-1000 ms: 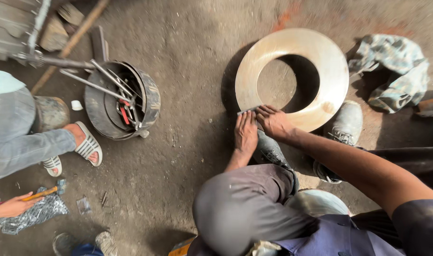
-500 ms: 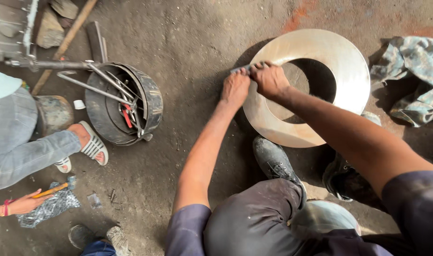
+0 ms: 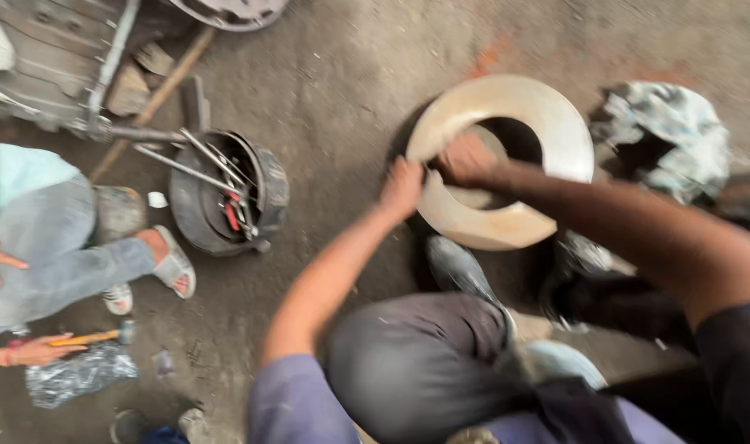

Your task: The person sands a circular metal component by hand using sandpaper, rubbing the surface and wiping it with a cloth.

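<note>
Both hands are on the big pale metal ring [image 3: 547, 123], which stands tilted on the dirt floor [image 3: 350, 74]. The left hand [image 3: 403, 188] is clamped on the ring's near-left outer edge, fingers curled round it. The right hand [image 3: 467, 159] grips the inner rim at the hole, fingers hooked over the edge; the picture is blurred, so the exact finger placement is hard to make out. Just below the ring sits the person's dark shoe [image 3: 457, 267], and a bent knee in grey trousers [image 3: 416, 362] lies nearer the camera. To the right of the ring, touching or nearly touching its edge, is a crumpled grey-green cloth [image 3: 666, 131]. Well to the left of the ring lies a black round tub [image 3: 264, 189] holding long metal tools, some with red handles. Further left of the ring sits another person in a light blue top and grey trousers, a sandalled foot [image 3: 171, 265] toward the tub; that person's hand [image 3: 34, 351] holds an orange-handled tool above a crumpled silvery bag [image 3: 79, 374].
</note>
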